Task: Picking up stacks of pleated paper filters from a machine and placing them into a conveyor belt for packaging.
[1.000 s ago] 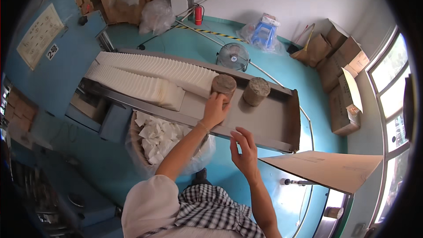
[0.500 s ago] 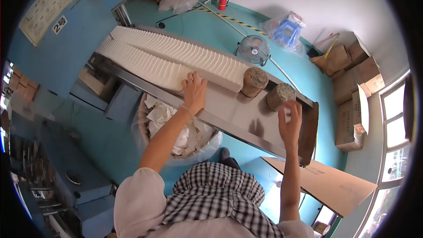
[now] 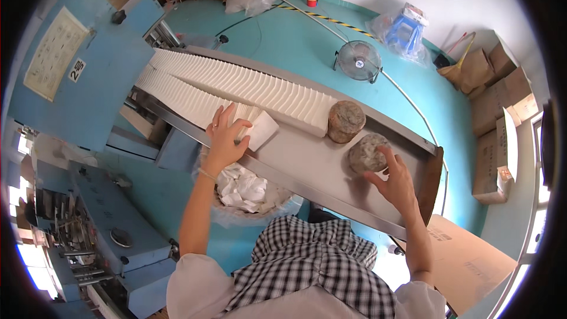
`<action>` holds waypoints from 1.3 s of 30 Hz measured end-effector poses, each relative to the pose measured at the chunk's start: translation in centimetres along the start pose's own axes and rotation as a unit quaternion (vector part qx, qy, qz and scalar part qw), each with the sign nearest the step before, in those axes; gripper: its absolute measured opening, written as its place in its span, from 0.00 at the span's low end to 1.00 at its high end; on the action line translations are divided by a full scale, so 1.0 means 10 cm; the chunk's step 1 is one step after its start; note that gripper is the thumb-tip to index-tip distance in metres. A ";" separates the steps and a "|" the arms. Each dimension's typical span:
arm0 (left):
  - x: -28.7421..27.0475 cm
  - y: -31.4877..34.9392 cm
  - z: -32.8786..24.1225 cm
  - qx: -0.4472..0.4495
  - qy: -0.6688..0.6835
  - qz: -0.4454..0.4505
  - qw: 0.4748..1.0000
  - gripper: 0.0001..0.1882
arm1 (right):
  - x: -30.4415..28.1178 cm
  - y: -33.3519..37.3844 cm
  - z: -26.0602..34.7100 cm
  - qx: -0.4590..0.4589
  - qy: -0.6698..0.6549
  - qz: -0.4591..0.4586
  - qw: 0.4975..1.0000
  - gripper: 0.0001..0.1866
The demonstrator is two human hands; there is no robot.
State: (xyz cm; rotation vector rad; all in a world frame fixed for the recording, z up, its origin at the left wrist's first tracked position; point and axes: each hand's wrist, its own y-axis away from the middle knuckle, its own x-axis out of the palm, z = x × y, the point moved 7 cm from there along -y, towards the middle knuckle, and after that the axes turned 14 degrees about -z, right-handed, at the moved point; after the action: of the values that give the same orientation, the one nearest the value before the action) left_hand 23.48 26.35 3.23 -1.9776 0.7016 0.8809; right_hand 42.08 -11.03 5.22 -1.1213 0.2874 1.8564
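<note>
Two rows of white folded paper sheets [image 3: 260,88], like napkins or tissues, stand on edge along a metal trough [image 3: 295,168]. My left hand [image 3: 224,142] rests at the end of the nearer row, fingers spread over its top and thumb near the end. A few end sheets [image 3: 263,131] lean over to the right beside the thumb. My right hand [image 3: 397,184] has its thumb and fingers curved against the near side of a rough grey cylinder [image 3: 367,153], like a stone weight. A second, browner cylinder [image 3: 346,121] stands against the end of the farther row.
A blue machine [image 3: 88,59] adjoins the trough's left end. Beneath the near edge sits a lined bin [image 3: 242,189] of crumpled white paper. A fan [image 3: 359,61] stands on the floor beyond. Cardboard boxes [image 3: 502,124] line the right wall, and a cardboard sheet [image 3: 472,260] leans below the trough.
My right hand has come onto the grey cylinder, which now stands nearer to me. The near row's end sheets have tipped right by my left hand. The view has shifted slightly.
</note>
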 end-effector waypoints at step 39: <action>1.17 -0.31 -1.57 0.136 0.103 0.048 0.984 0.21 | 0.09 -0.67 -0.41 -0.033 0.431 0.078 0.899 0.39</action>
State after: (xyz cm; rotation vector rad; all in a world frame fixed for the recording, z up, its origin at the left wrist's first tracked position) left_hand 37.71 12.69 1.75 -1.8154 0.9888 0.6034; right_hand 49.64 -9.21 3.85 -1.9747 0.8375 1.3915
